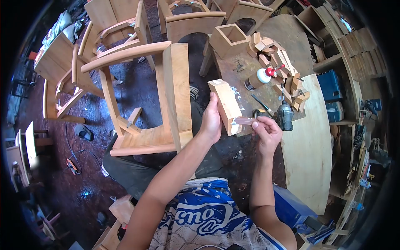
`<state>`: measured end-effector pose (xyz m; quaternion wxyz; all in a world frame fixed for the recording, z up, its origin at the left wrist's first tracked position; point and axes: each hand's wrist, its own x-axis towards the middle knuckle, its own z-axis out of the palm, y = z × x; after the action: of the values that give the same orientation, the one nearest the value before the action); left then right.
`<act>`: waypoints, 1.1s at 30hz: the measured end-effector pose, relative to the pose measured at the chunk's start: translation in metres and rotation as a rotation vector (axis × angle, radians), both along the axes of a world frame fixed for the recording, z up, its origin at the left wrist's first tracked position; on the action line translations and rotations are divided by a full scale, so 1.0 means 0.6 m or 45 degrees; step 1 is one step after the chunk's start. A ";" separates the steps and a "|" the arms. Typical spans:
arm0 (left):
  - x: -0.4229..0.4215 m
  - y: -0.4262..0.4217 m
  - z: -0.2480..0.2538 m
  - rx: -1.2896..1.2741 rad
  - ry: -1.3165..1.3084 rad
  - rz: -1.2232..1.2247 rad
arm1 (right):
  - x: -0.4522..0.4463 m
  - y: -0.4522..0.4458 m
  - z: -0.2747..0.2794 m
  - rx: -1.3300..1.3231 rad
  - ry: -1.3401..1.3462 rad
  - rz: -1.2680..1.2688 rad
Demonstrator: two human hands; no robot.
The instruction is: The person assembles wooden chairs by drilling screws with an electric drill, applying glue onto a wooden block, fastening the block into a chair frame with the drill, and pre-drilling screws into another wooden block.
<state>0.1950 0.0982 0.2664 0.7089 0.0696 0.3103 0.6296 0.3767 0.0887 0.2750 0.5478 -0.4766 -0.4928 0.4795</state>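
Note:
My left hand (211, 121) is wrapped round a pale wood block (227, 103) with slanted ends, holding it tilted above the worktable. White glue shows on both of the block's ends. Between the thumb and fingers of my right hand (267, 132) is a thin, flat brown strip of wood (245, 121). Its far end touches the block's near end, where there is a white smear. To the left of my left forearm, a wooden chair frame (177, 91) rests on its side against my leg.
On the worktable (229, 68) stand a glue bottle (257, 80) with a red cap, a cordless drill (285, 116) and a heap of wood offcuts (298, 89). A square wooden box (229, 41) sits at its far corner. Several chairs (196, 18) crowd the far side. A cable (68, 146) crosses the floor.

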 end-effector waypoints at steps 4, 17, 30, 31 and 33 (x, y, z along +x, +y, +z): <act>0.002 0.001 0.000 -0.032 -0.023 0.038 | 0.020 -0.014 -0.017 -0.132 0.112 0.080; 0.001 -0.004 0.009 0.043 -0.003 -0.033 | 0.021 0.010 0.000 0.066 0.164 -0.070; 0.017 -0.016 -0.007 0.681 0.502 -0.196 | 0.022 0.052 0.114 -0.012 0.325 -0.075; 0.019 -0.015 -0.009 0.766 0.674 -0.099 | 0.023 0.057 0.115 -0.007 0.323 -0.075; 0.011 -0.015 -0.004 0.847 0.877 -0.074 | 0.025 0.065 0.114 -0.117 0.442 0.011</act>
<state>0.2013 0.0890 0.2637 0.5215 0.5056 0.3069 0.6150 0.3915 0.1280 0.3434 0.6003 -0.4090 -0.3706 0.5788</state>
